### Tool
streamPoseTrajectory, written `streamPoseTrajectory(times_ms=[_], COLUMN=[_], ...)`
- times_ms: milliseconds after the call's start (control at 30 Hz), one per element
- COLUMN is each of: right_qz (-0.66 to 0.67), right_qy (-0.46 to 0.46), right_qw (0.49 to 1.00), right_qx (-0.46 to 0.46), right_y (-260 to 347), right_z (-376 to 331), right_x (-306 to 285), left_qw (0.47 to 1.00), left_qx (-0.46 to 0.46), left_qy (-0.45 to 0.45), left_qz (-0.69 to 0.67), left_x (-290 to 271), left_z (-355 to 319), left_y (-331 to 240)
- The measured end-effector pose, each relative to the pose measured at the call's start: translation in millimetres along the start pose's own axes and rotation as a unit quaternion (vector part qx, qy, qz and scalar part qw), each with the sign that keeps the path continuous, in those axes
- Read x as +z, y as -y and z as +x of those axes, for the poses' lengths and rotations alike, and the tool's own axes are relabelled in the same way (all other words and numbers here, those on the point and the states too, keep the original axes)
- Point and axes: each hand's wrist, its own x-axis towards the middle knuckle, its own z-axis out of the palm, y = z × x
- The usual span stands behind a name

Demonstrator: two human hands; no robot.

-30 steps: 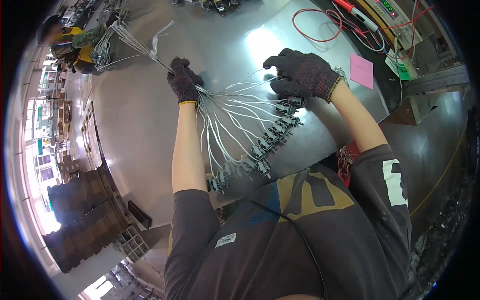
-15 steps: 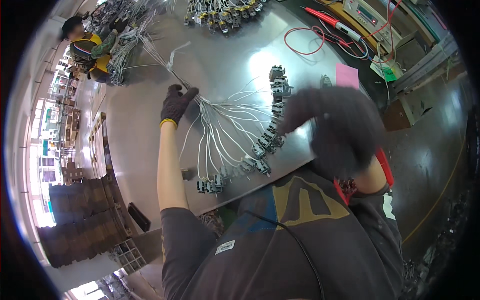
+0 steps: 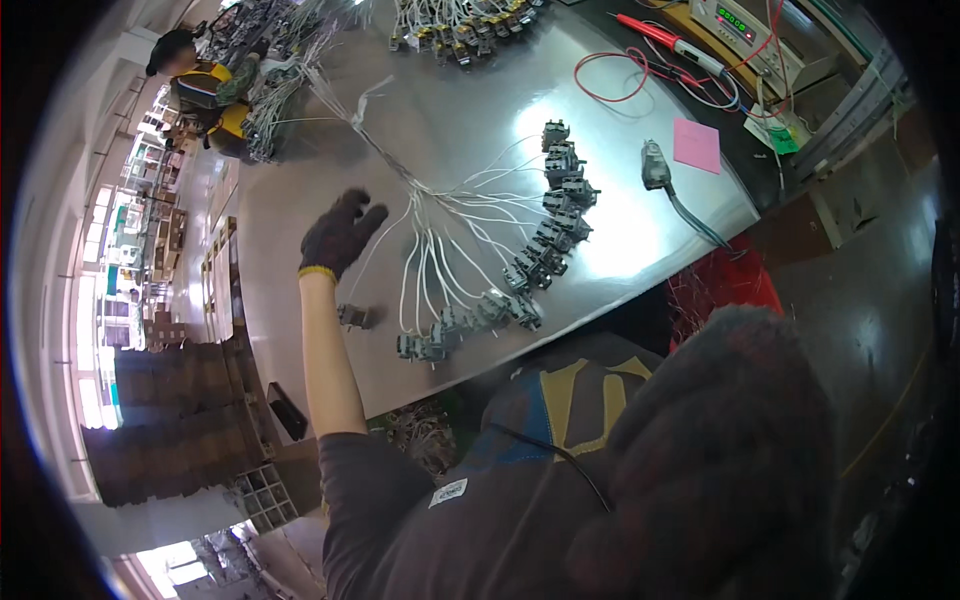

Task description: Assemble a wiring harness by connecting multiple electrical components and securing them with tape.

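Observation:
My left hand (image 3: 343,232), in a dark knit glove with a yellow cuff, hovers over the metal table with its fingers apart and nothing in them. Beside it runs a bundle of white wires (image 3: 388,160), which fans out toward a curved row of grey connectors (image 3: 548,250). One separate grey connector (image 3: 352,316) lies close to my left wrist, on a single wire. Large and smeared by motion, my right hand (image 3: 725,410) is near the camera in front of my body; its fingers cannot be made out. A grey plug (image 3: 655,165) with a cable lies toward the table's right.
A red-handled probe (image 3: 645,28) with red leads lies by a bench meter (image 3: 735,28) at the far right. Near it is a pink paper (image 3: 696,146). A red bin (image 3: 735,290) stands below the table edge. More wired connectors and a co-worker (image 3: 205,85) are at the far side.
My left hand has let go of the wire bundle and moved a little left and down. My right hand has swung from the connector row down toward my body, uncovering the plug.

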Motion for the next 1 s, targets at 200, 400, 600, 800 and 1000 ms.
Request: streamPoseTrajectory(times_ms=[200, 400, 600, 800, 1000], right_qz=[0.076, -0.09, 0.223, 0.355, 0.431], right_qy=[-0.059, -0.147, -0.096, -0.101, -0.103], right_qw=[0.99, 0.973, 0.935, 0.895, 0.833], right_qx=[0.103, 0.152, 0.26, 0.251, 0.331], right_y=[-50, -237, -256, -271, -255], right_z=[-3, 9, 63, 60, 73], right_x=[19, 54, 107, 108, 112], left_qw=[0.98, 0.853, 0.774, 0.875, 0.84], left_qx=[0.192, -0.057, -0.146, -0.084, 0.214], left_qy=[-0.042, -0.04, -0.049, -0.21, -0.374], left_qz=[0.042, -0.517, -0.615, -0.428, -0.329], left_x=[64, 81, 109, 141, 110], left_z=[-81, -143, -119, -34, 62], left_y=[121, 65, 81, 76, 8])
